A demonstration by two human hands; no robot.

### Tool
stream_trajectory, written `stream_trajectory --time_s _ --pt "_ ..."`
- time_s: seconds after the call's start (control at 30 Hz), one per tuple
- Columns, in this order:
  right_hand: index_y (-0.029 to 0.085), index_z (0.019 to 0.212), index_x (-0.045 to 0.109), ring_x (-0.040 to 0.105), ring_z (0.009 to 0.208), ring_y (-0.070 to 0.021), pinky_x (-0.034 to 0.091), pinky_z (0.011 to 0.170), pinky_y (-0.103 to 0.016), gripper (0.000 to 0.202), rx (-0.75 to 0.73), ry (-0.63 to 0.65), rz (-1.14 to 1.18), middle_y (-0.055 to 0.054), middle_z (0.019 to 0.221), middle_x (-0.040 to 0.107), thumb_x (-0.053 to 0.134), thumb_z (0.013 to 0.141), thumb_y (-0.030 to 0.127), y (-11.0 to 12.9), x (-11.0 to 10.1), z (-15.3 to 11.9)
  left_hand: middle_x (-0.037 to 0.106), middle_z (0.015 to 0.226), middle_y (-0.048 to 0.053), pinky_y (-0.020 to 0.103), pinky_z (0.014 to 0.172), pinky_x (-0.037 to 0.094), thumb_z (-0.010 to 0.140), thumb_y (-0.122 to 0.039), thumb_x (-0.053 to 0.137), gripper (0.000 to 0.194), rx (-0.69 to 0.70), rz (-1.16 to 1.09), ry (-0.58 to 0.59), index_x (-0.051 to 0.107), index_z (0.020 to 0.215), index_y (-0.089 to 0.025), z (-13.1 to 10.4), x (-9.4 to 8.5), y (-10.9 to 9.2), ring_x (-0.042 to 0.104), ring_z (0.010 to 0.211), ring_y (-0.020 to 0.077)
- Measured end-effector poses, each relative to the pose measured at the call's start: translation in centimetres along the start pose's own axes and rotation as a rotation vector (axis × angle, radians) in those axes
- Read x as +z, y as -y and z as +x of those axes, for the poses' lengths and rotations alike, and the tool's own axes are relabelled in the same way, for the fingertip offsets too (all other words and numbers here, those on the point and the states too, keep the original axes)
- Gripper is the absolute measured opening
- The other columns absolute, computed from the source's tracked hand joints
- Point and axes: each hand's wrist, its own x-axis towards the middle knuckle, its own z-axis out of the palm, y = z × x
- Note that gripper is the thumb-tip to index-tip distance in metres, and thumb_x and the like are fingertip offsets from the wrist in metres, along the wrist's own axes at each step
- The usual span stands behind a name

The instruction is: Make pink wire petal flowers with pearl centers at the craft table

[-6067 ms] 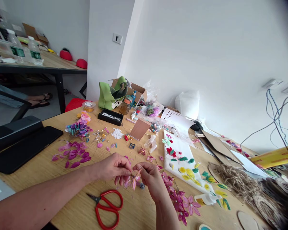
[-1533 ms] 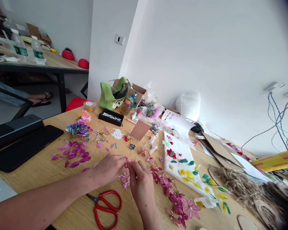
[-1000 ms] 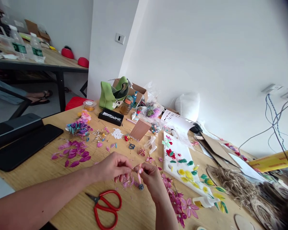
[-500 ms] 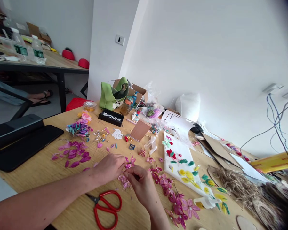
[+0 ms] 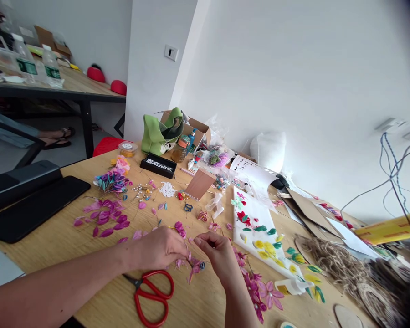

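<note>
Fingertips of left hand (image 5: 162, 248) and right hand (image 5: 218, 253) pinch shut on 1 small pink flower (image 5: 191, 264), held low over the table's near edge, likely to steady fine assembly. Red scissors (image 5: 152, 296) lie just beside; loose purple petals (image 5: 104, 218) toward the left edge.

Both forearms come in from the lower left and lower middle, bare to the wrist. The left hand (image 5: 160, 248) lies knuckles up, its fingers (image 5: 182, 249) curled and pinched together at the tips. The right hand (image 5: 218, 255) is raised just beside it, wrist bent, thumb and forefinger pressed together facing the left fingertips, nearly touching.
</note>
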Motion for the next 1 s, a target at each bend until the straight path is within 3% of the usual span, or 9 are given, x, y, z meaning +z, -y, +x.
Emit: stream_trajectory --time_s 0.1,0.2,0.33,0.47,0.57,0.67,0.77,0.9,1.0 --pt "0.014 0.062 0.069 0.038 0.052 -0.0106 0.029 0.052 -0.023 0.029 0.006 0.038 0.048 0.002 0.054 0.052 0.067 0.073 0.042 0.1 -0.1 0.0 0.068 0.063 0.004 0.022 0.054 0.046 0.085 -0.026 0.058 0.021 -0.210 -0.418 -0.064 0.076 0.079 -0.019 0.3 -0.3 -0.1 0.060 0.055 0.0140" --pt "0.015 0.059 0.066 0.032 0.051 -0.0092 0.026 0.050 -0.023 0.033 -0.006 0.080 0.081 0.004 0.052 0.046 0.066 0.076 0.044 0.5 0.4 -0.2 0.066 0.059 0.003 0.021 0.043 0.044 0.077 -0.034 0.065 0.021 -0.454 -0.705 -0.222 0.075 0.074 -0.016 0.8 -0.8 0.2 0.055 0.044 0.0117" --pt "0.015 0.064 0.069 0.031 0.051 -0.0096 0.024 0.049 -0.023 0.032 0.010 0.155 0.060 0.003 0.052 0.045 0.068 0.075 0.045 1.2 1.4 -0.7 0.064 0.055 0.002 0.021 0.039 0.041 0.075 -0.033 0.062 0.023 -0.561 -0.612 -0.380 0.069 0.065 -0.013 1.3 -1.2 1.0 0.052 0.039 0.0107" --pt "0.015 0.067 0.070 0.035 0.053 -0.0107 0.025 0.049 -0.023 0.031 -0.017 0.178 -0.013 0.001 0.056 0.050 0.065 0.077 0.044 1.7 2.1 -1.2 0.061 0.049 0.001 0.022 0.040 0.038 0.080 -0.025 0.053 0.025 -0.512 -0.300 -0.370 0.067 0.063 -0.013 1.3 -0.9 1.6 0.052 0.040 0.0122" --pt "0.016 0.068 0.069 0.038 0.054 -0.0118 0.028 0.049 -0.023 0.031 -0.065 0.179 -0.038 0.000 0.058 0.051 0.064 0.079 0.045 1.8 1.9 -1.5 0.066 0.057 0.003 0.023 0.053 0.039 0.074 -0.015 0.058 0.018 -0.445 -0.177 -0.376 0.067 0.059 -0.015 1.0 -0.6 1.6 0.059 0.056 0.0156" --pt "0.017 0.068 0.070 0.041 0.055 -0.0132 0.030 0.050 -0.024 0.031 -0.104 0.106 -0.032 0.000 0.059 0.051 0.065 0.078 0.047 1.4 1.2 -1.3 0.068 0.064 0.004 0.026 0.059 0.039 0.075 -0.009 0.057 0.018 -0.252 0.054 -0.272 0.069 0.064 -0.016 0.6 -0.4 1.1 0.062 0.065 0.0183" --pt "0.018 0.067 0.070 0.045 0.058 -0.0152 0.034 0.054 -0.025 0.031 -0.105 0.024 -0.023 -0.002 0.062 0.056 0.067 0.077 0.048 0.6 0.4 -0.8 0.069 0.067 0.005 0.027 0.056 0.038 0.081 -0.012 0.055 0.018 -0.010 0.282 -0.098 0.070 0.072 -0.017 0.2 -0.5 0.4 0.062 0.063 0.0188" --pt "0.017 0.066 0.069 0.035 0.052 -0.0111 0.027 0.049 -0.024 0.034 0.010 0.019 0.059 0.001 0.055 0.047 0.071 0.072 0.050 -0.5 -0.4 -0.2 0.071 0.068 0.005 0.026 0.057 0.041 0.082 -0.011 0.055 0.021 0.123 0.162 -0.028 0.072 0.072 -0.018 0.0 -0.7 -0.4 0.064 0.066 0.0178" --pt "0.015 0.067 0.069 0.023 0.048 -0.0074 0.018 0.045 -0.023 0.038 0.112 0.059 0.177 0.004 0.052 0.039 0.073 0.069 0.053 -0.8 -0.6 0.0 0.072 0.069 0.005 0.024 0.061 0.045 0.085 -0.017 0.056 0.021 0.014 -0.182 -0.083 0.076 0.079 -0.018 0.1 -0.7 -0.6 0.065 0.064 0.0161"
